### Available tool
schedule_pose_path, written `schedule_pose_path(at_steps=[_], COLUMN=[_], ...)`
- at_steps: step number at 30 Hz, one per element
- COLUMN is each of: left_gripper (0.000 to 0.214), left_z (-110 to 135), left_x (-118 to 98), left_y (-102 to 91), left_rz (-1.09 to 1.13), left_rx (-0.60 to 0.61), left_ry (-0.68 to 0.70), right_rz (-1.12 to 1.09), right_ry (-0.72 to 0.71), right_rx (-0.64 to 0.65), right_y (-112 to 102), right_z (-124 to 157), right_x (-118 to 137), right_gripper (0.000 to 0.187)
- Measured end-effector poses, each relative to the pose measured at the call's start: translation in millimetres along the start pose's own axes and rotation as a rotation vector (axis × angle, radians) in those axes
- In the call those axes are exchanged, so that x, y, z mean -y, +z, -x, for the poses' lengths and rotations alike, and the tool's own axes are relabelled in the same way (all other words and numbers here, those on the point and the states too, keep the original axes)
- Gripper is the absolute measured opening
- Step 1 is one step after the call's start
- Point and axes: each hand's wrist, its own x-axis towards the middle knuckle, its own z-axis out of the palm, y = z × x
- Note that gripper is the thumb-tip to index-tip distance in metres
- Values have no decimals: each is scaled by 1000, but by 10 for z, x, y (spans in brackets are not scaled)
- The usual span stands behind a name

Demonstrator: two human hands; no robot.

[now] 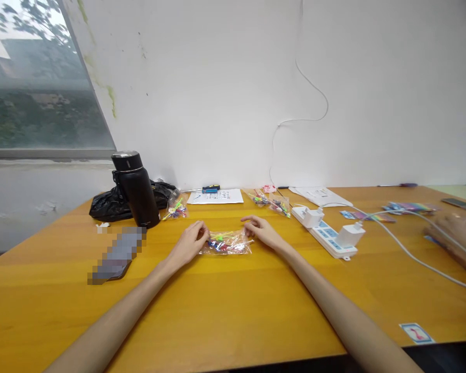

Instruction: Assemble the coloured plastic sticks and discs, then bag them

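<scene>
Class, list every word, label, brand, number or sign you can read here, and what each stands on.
No text is legible.
Left paper sheet: dark characters, too blurred.
Right paper sheet: faint print, too small.
Power strip: blue labels, too small.
Black flask: tiny mark, unreadable.
Blue-bordered card: red mark, unclear.

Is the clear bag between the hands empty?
No, it has things inside: green, red and blue pieces show through the clear bag.

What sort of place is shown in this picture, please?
Probably a simple shared workroom or office: one wooden table, a white power strip lying on it, and another person's hand at the right edge.
</scene>
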Motion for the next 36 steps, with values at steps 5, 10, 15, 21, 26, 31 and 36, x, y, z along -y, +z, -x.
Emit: schedule_pose_path(at_steps=[5, 10, 15, 21, 26, 31, 36], left_gripper=[26, 74, 81, 68, 58, 55, 75], left_z=[64, 138, 165, 118, 86, 84, 73], left_x=[-129, -226, -210, -181, -122, -122, -100], left_y=[-36, -32, -8, 5, 4, -9, 26], left_rz=[-45, -26, -53, -19, 10, -22, 55], left_rx=[48, 241, 249, 129, 20, -16, -37], left_ry=[74, 178, 148, 123, 89, 118, 167], right_rz=[-120, -188, -260, -321, -112, 110, 121], right_ry=[7, 24, 44, -14, -165, -237, -223], right_rx=[36, 35, 24, -14, -76, 4, 39], right_y=[108, 113, 119, 173, 217, 240, 246], right_z=[26, 28, 52, 56, 78, 117, 105], right_x=[68, 107, 218, 330, 357, 332, 237], right_gripper=[33, 36, 39, 40, 30, 27, 22])
